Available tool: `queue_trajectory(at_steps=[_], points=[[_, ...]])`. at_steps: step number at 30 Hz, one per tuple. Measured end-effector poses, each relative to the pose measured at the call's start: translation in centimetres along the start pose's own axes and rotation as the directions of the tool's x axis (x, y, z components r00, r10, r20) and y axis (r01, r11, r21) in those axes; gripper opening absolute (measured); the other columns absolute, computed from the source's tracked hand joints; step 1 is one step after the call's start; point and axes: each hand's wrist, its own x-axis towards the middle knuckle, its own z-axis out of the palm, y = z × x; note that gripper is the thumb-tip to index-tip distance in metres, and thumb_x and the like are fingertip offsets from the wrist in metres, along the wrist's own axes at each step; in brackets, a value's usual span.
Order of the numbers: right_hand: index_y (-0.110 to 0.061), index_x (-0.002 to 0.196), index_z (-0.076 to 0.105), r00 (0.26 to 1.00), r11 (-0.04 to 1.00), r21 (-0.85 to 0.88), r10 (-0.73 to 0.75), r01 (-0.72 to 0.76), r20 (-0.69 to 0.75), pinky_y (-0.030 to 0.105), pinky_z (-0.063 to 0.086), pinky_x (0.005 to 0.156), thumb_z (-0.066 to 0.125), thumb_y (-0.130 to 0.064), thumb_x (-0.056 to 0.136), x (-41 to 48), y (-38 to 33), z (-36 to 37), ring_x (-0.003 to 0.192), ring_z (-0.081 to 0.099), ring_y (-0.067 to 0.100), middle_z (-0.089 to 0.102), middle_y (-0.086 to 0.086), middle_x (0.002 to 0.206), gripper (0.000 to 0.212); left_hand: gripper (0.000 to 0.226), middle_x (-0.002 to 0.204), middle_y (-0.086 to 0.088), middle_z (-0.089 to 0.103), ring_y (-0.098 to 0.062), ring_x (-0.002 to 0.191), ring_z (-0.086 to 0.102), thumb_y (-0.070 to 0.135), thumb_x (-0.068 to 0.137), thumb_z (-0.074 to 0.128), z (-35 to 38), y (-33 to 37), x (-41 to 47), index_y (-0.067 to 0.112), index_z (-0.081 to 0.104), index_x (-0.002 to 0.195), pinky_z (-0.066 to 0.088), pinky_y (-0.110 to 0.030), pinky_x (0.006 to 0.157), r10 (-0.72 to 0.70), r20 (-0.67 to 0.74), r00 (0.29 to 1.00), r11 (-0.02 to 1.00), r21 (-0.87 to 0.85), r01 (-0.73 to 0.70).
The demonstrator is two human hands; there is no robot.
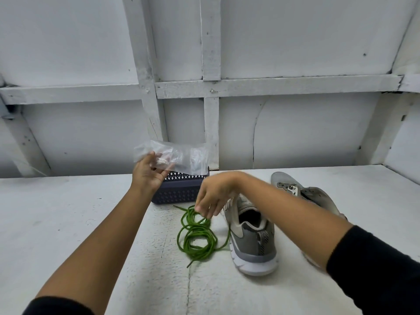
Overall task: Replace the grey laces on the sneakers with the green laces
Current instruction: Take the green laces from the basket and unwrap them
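Observation:
A coil of green laces (pixel 197 235) lies on the white table in front of me. My right hand (pixel 214 194) hangs over its far end, fingers pointing down and touching the strands. My left hand (pixel 148 172) is raised and holds a clear plastic bag (pixel 179 156) above the basket. A grey sneaker (pixel 252 237) stands upright just right of the laces, heel toward me, with no lace visible in it. The second grey sneaker (pixel 302 192) lies further back right, partly hidden by my right forearm.
A dark blue perforated basket (pixel 177 192) sits behind the laces near the wall. The white table (pixel 68 223) stretches left and right. A white panelled wall with wooden battens (pixel 211 87) closes the back edge.

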Motion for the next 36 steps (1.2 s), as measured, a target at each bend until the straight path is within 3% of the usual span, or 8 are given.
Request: queue_trajectory(at_steps=[5, 7, 10, 15, 20, 25, 30, 36], points=[[0.005, 0.090, 0.056, 0.891, 0.853, 0.514, 0.158, 0.094, -0.425, 0.034, 0.058, 0.067, 0.040, -0.004, 0.097, -1.7, 0.3, -4.4, 0.067, 0.065, 0.025, 0.063, 0.020, 0.081, 0.019, 0.011, 0.091, -0.006, 0.060, -0.031, 0.091, 0.063, 0.013, 0.095, 0.053, 0.1, 0.5, 0.2, 0.006, 0.050, 0.086, 0.053, -0.042, 0.066, -0.007, 0.004, 1.000, 0.999, -0.045, 0.007], [0.004, 0.112, 0.049, 0.811, 0.713, 0.664, 0.240, 0.226, -0.533, 0.043, 0.054, 0.075, 0.037, -0.014, 0.099, -1.1, 0.6, -4.9, 0.084, 0.064, 0.036, 0.059, 0.028, 0.103, 0.026, 0.012, 0.091, -0.006, 0.059, -0.031, 0.092, 0.063, 0.012, 0.094, 0.053, 0.2, 0.6, 0.2, 0.007, 0.050, 0.085, 0.053, -0.043, 0.068, -0.009, 0.005, 1.000, 0.998, -0.059, 0.009], [-0.010, 0.145, 0.023, 0.861, 0.602, 0.753, 0.204, 0.265, -0.466, 0.047, 0.047, 0.083, 0.046, -0.040, 0.097, 0.4, 0.3, -4.5, 0.112, 0.053, 0.047, 0.043, 0.033, 0.131, 0.062, 0.011, 0.092, -0.007, 0.058, -0.031, 0.093, 0.061, 0.011, 0.094, 0.053, 0.6, 0.6, 0.2, 0.006, 0.050, 0.085, 0.052, -0.049, 0.081, -0.014, -0.006, 1.000, 0.998, -0.065, 0.014], [-0.009, 0.134, 0.026, 0.694, 0.719, 0.610, 0.253, 0.332, -0.675, 0.032, 0.048, 0.060, 0.054, 0.001, 0.089, 3.8, -0.7, -4.3, 0.064, 0.050, 0.018, 0.048, 0.011, 0.088, 0.053, 0.012, 0.098, -0.010, 0.057, -0.033, 0.092, 0.061, 0.020, 0.093, 0.058, 0.7, 1.0, 0.2, 0.010, 0.052, 0.089, 0.056, -0.050, 0.077, -0.038, -0.038, 0.999, 0.999, -0.041, 0.036], [-0.017, 0.107, 0.041, 0.587, 0.916, 0.341, 0.161, 0.209, -0.793, 0.029, 0.043, 0.050, 0.043, 0.012, 0.083, 5.6, 0.1, -5.2, 0.074, 0.053, 0.025, 0.055, 0.017, 0.103, 0.038, 0.010, 0.086, -0.010, 0.058, -0.026, 0.083, 0.059, 0.013, 0.093, 0.058, -1.5, 2.4, 1.7, 0.009, 0.052, 0.086, 0.052, -0.033, 0.064, 0.108, -0.175, 0.979, 0.933, 0.359, -0.039], [-0.008, 0.107, 0.062, 0.625, 1.000, -0.001, -0.015, 0.023, -0.780, 0.028, 0.047, 0.075, 0.048, 0.007, 0.086, 6.7, 0.8, -5.3, 0.096, 0.058, 0.025, 0.060, 0.011, 0.111, 0.029, 0.033, 0.087, -0.012, 0.055, -0.030, 0.075, 0.056, 0.006, 0.087, 0.056, -3.3, 2.7, 3.2, 0.013, 0.046, 0.118, 0.048, -0.036, 0.066, 0.378, 0.112, 0.919, 0.152, 0.972, -0.181], [-0.008, 0.109, 0.065, 0.704, 0.898, -0.401, -0.165, -0.182, -0.691, 0.042, 0.048, 0.093, 0.050, -0.009, 0.090, 8.4, 1.4, -4.7, 0.109, 0.053, 0.029, 0.062, 0.011, 0.116, 0.024, 0.035, 0.122, -0.005, 0.050, -0.027, 0.105, 0.054, 0.017, 0.093, 0.049, -2.7, 2.4, 3.3, 0.035, 0.058, 0.123, 0.045, -0.037, 0.091, 0.067, 0.319, 0.945, -0.683, 0.705, -0.190], [-0.010, 0.108, 0.060, 0.833, 0.703, -0.642, -0.130, -0.305, -0.538, 0.052, 0.032, 0.099, 0.048, -0.018, 0.093, 9.1, 1.7, -4.1, 0.123, 0.033, 0.033, 0.046, 0.013, 0.128, 0.020, 0.034, 0.124, 0.004, 0.059, -0.022, 0.120, 0.042, 0.020, 0.093, 0.049, -1.4, 1.8, 4.1, 0.029, 0.055, 0.125, 0.028, -0.041, 0.100, -0.082, 0.290, 0.953, -0.943, 0.287, -0.169]])
